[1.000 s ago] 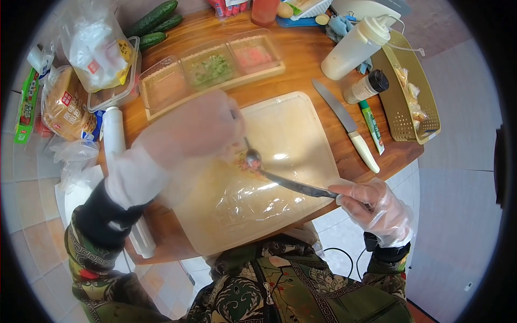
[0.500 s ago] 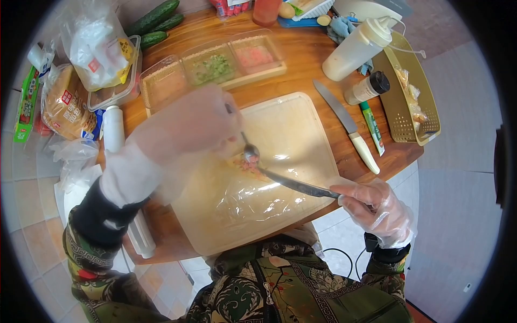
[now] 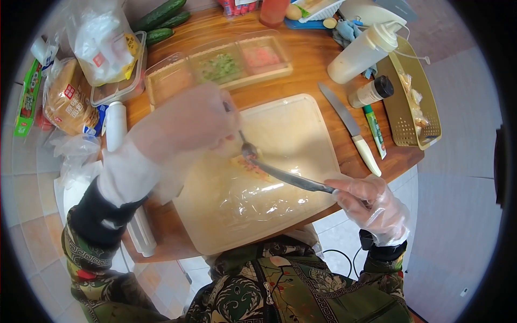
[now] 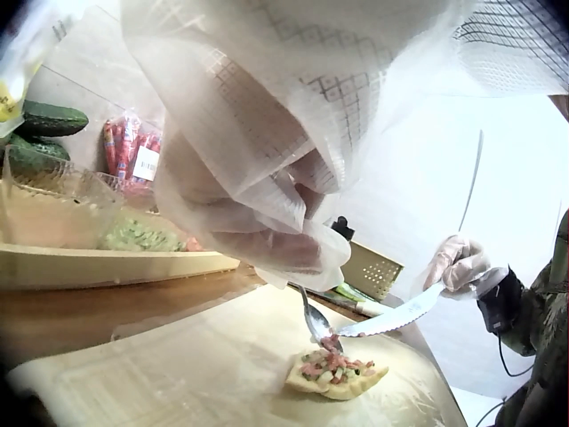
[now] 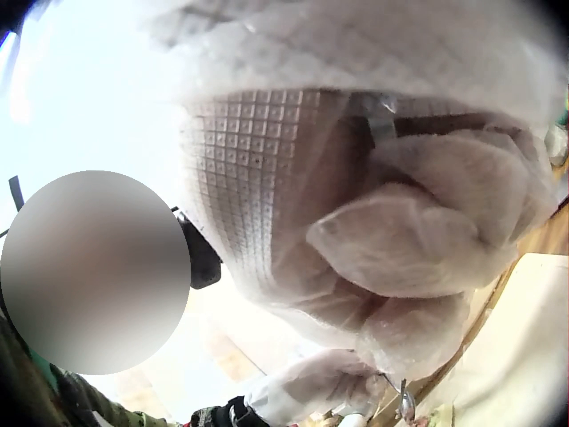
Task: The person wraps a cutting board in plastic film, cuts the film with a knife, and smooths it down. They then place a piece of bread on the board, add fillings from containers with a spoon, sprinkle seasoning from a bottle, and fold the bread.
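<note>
On the pale cutting board (image 3: pixel 312 140) lies a piece of dough or bread (image 4: pixel 307 388) topped with chopped pink and green filling (image 4: pixel 336 366). My left hand (image 3: pixel 180 121), in a clear plastic glove, grips a metal spoon (image 4: pixel 315 318), its bowl down at the filling. In my gloved right hand (image 3: pixel 371 207) is a serrated knife (image 4: pixel 396 318) by its handle end. The knife's blade reaches left across the board, and its tip meets the spoon bowl over the filling. In the right wrist view, the right hand's curled fingers (image 5: pixel 409 240) hide most of the knife.
Behind the board stands a three-part tray (image 3: pixel 237 83) with chopped green and pink food. To the right lie a white-handled knife (image 3: pixel 355 132), a green tube (image 3: pixel 375 131), a spice jar (image 3: pixel 366 94), a squeeze bottle (image 3: pixel 358 56) and a basket (image 3: pixel 401 107). Bagged bread (image 3: pixel 70 102) is at left.
Spoon and knife tip stay together at the filling, with only slight shifts. The head view has tilted a little, so the things at the back appear slightly farther right.
</note>
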Motion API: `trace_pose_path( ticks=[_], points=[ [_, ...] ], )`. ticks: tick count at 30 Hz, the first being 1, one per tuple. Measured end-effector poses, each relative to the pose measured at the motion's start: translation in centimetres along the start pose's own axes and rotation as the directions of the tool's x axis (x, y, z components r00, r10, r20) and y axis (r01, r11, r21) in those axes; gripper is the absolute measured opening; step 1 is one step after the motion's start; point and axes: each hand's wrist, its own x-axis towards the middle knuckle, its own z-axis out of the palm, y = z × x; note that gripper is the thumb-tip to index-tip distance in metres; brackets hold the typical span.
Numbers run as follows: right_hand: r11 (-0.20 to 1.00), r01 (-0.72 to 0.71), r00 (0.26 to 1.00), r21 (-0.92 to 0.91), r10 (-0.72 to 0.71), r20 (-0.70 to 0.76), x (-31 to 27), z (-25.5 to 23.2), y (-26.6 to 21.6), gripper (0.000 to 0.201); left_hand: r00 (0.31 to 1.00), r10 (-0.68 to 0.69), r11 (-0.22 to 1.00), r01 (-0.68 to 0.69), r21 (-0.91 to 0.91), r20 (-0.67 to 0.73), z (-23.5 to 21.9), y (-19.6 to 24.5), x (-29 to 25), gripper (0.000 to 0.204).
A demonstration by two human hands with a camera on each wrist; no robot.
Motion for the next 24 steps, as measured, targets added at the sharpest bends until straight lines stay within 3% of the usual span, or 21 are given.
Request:
trace_pose_path(
  ticks=[13,16,18,22,24],
  points=[
    [1.0,0.01,1.0,-0.003,-0.01,0.02,0.3,0.1,0.3,0.027,1.0,-0.008,1.0,0.008,0.018,-0.002,-0.2,-0.4,0.1,0.028],
    [0.999,-0.052,0.998,-0.001,0.052,0.037,0.7,0.1,0.1,0.028,1.0,0.01,0.999,-0.01,0.047,-0.004,0.0,-0.3,0.1,0.028],
    [0.999,-0.054,0.998,0.002,0.054,0.032,0.7,0.3,0.1,0.028,0.992,0.095,0.983,-0.08,0.165,-0.086,0.2,-0.4,-0.1,0.024],
    [0.999,-0.023,0.999,-0.049,0.024,0.028,0.6,0.4,0.4,0.028,0.988,0.114,0.981,-0.095,0.171,-0.102,0.1,-0.7,0.1,0.023],
    [0.999,-0.009,1.0,-0.045,0.01,0.021,0.5,0.5,0.6,0.028,0.999,0.036,0.998,-0.035,0.057,-0.013,-0.1,-0.6,0.2,0.027]
  ],
)
